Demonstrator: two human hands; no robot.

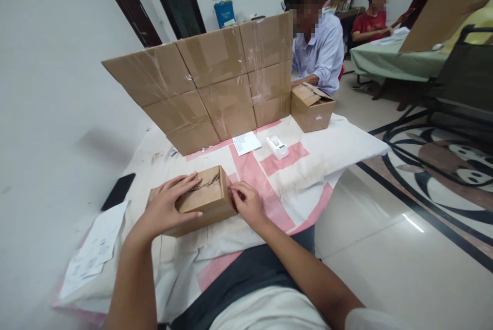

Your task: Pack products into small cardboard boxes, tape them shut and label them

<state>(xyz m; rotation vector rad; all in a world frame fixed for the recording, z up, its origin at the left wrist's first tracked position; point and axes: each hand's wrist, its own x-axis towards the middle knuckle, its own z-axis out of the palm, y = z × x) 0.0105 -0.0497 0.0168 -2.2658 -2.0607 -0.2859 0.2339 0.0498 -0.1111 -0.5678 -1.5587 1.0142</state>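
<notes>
A small brown cardboard box [208, 197] lies on the cloth-covered table in front of me, with a ragged dark tear mark along its top. My left hand [171, 201] rests over its left part, fingers stretched across the top and thumb along the near edge. At the box's right end, my right hand [246, 200] has its fingertips pinched together against the side. Whatever is between those fingertips is too small to make out. Beyond the box are a white tape dispenser [276, 147] and a white printed sheet [246, 143].
A tall taped cardboard panel [227, 78] stands across the table's far side. Right of it sits another carton [313, 109], beside a person in a light shirt [327, 42]. A black phone [118, 191] and printed papers [98, 243] lie at left. Another person sits farther back.
</notes>
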